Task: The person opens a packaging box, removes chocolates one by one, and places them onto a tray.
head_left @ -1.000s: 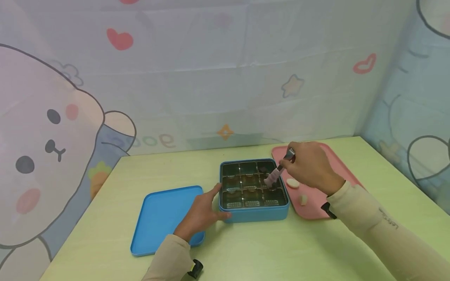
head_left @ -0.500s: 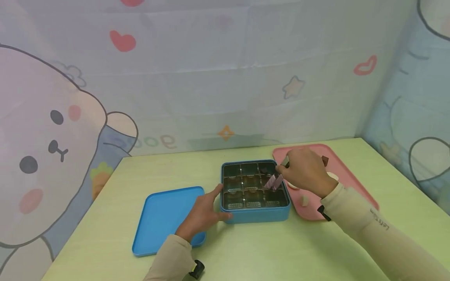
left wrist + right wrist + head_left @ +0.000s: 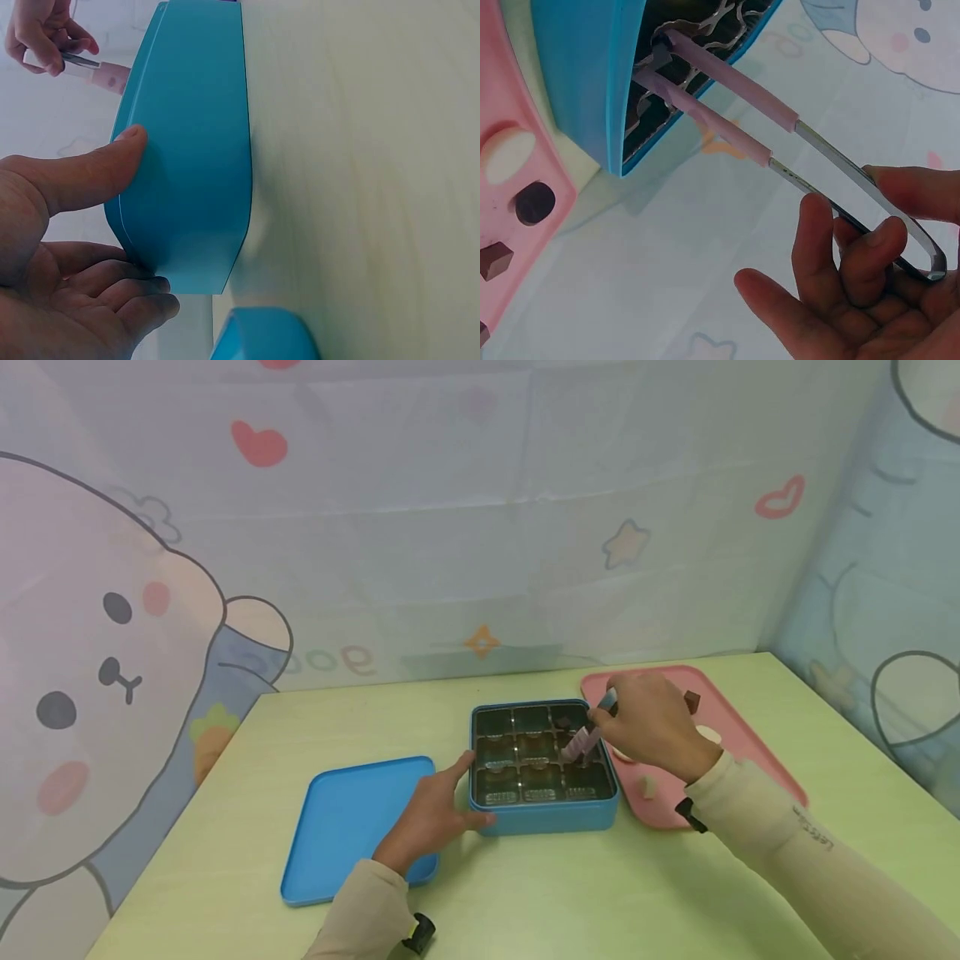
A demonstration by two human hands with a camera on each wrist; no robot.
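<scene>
A blue box (image 3: 547, 821) with a clear nine-compartment insert stands mid-table. My left hand (image 3: 431, 814) holds its near left corner, thumb on the front wall and fingers at the left side. In my right hand (image 3: 652, 718) are metal tongs (image 3: 735, 84) with pink sleeves on their arms. Their tips reach down into the middle compartment of the right column and stand slightly apart. A dark piece (image 3: 661, 54) shows between the tips in the right wrist view. Another small dark piece (image 3: 562, 723) lies in the back right compartment.
On the right, a pink tray (image 3: 738, 752) bears a brown cube (image 3: 692, 701), white pieces (image 3: 648, 787) and a dark round piece (image 3: 535, 203). A blue lid (image 3: 352, 827) lies left of the box. A printed cloth hangs behind the table.
My right hand has shifted a little left and down, and the tongs' tips have spread apart. More of the tray now shows behind it. My left hand stays at the box.
</scene>
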